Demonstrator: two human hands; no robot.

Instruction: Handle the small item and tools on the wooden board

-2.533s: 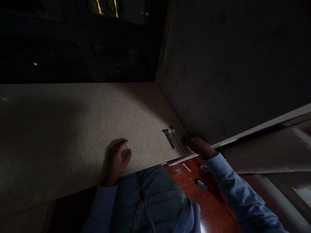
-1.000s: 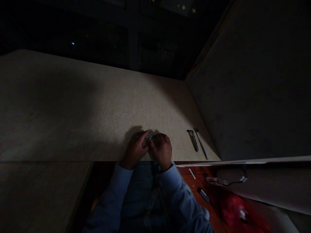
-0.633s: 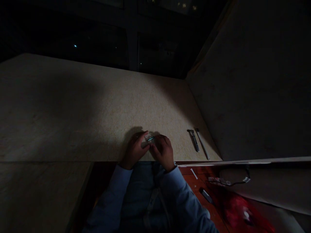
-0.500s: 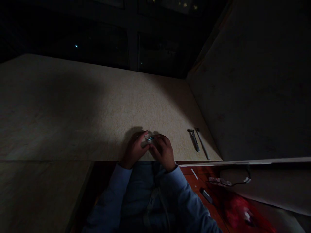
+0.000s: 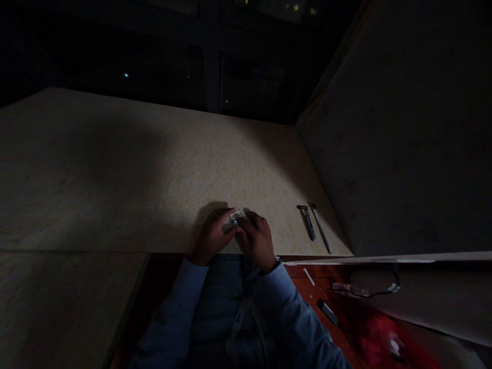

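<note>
Just in from the counter's front edge, my left hand [image 5: 216,234] is closed on a small clear, pale case [image 5: 236,213], held between thumb and fingers. A tiny shiny bluish piece [image 5: 234,221] shows at the near side of this case. My right hand [image 5: 257,236] is closed around that piece, its fingertips covering part of it and its thumb close to my left thumb. The dim light and the fingers hide exactly what the case and the shiny piece are.
On the marbled counter [image 5: 215,159], a razor [image 5: 308,223] and a thin toothbrush-like stick [image 5: 322,228] lie side by side at the right. A wall [image 5: 403,154] rises beyond them. Dark windows stand behind. Below right are a red bag [image 5: 378,330] and a cable [image 5: 371,294].
My right fingertips have moved slightly left, over the shiny piece, so less of it shows. More of the clear case is visible. My left hand has barely moved.
</note>
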